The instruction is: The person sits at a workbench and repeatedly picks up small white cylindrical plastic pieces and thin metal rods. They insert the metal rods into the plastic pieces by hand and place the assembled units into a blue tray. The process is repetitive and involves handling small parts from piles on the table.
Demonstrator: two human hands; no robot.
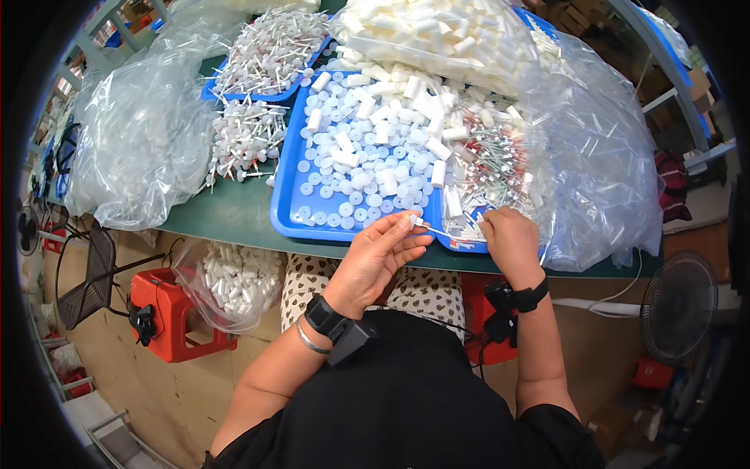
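Observation:
At the front edge of the blue tray [284, 215], my left hand [380, 254] pinches a thin stick-like piece [419, 223] with a white end between thumb and forefinger. My right hand [512, 244] reaches down into the tray's right part, fingers closed over small white parts [471, 228]; what its fingertips hold is hidden. Translucent round discs [337, 173] cover the tray's left part, with white foam-like cylinders [437, 148] scattered over them. Thin metal pins [496, 160] with red and white ends lie heaped behind my right hand.
A large bag of white cylinders [445, 35] rests over the tray's far side. Clear plastic bags [141, 133] lie at left, beside piles of white stick parts [269, 51]. More plastic [598, 164] covers the right. Below are a red stool [168, 313] and a fan [680, 305].

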